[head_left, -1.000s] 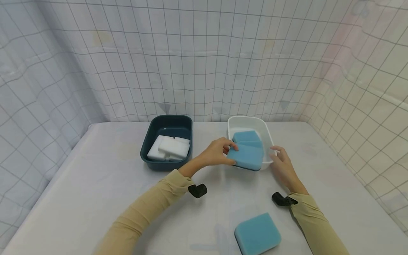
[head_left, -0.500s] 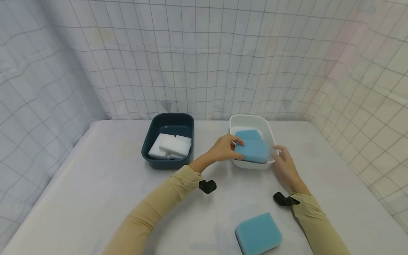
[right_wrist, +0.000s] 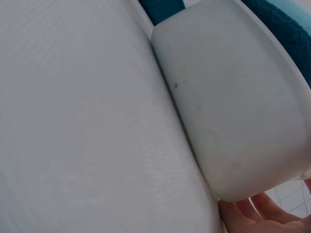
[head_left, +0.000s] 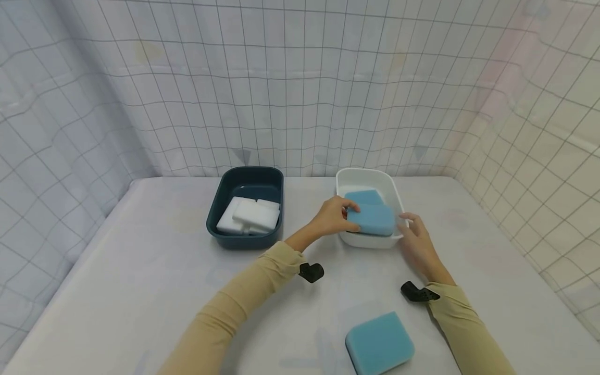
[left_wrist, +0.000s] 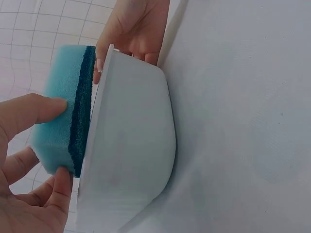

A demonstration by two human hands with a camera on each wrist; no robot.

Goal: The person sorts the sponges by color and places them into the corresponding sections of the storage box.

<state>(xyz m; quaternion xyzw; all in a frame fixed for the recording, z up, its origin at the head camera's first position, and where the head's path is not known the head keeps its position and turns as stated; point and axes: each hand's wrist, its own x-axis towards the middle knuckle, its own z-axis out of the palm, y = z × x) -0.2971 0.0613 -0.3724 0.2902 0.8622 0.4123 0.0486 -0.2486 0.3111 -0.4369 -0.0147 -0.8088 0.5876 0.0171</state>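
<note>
My left hand point(head_left: 332, 217) grips a blue sponge point(head_left: 372, 219) with a dark scouring layer underneath, thumb and fingers at its left end. The sponge lies level at the near rim of a white plastic container point(head_left: 373, 240). In the left wrist view the sponge point(left_wrist: 60, 102) is right at the container's rim, dark side toward it. My right hand point(head_left: 419, 247) holds the right side of the container; the right wrist view shows its fingers point(right_wrist: 265, 208) against the wall. Another blue sponge point(head_left: 363, 197) lies inside, partly hidden by the held one.
A dark teal container point(head_left: 246, 242) with several white sponges point(head_left: 255, 214) stands to the left. On the table nearer me, between the forearms, lies another blue sponge point(head_left: 379, 342). Grid-patterned curtains point(head_left: 290, 94) surround the back and sides of the white table point(head_left: 117, 291).
My left hand has moved slightly right and away from me, bringing the sponge further over the white container and levelling it. The right hand has stayed at the container's side.
</note>
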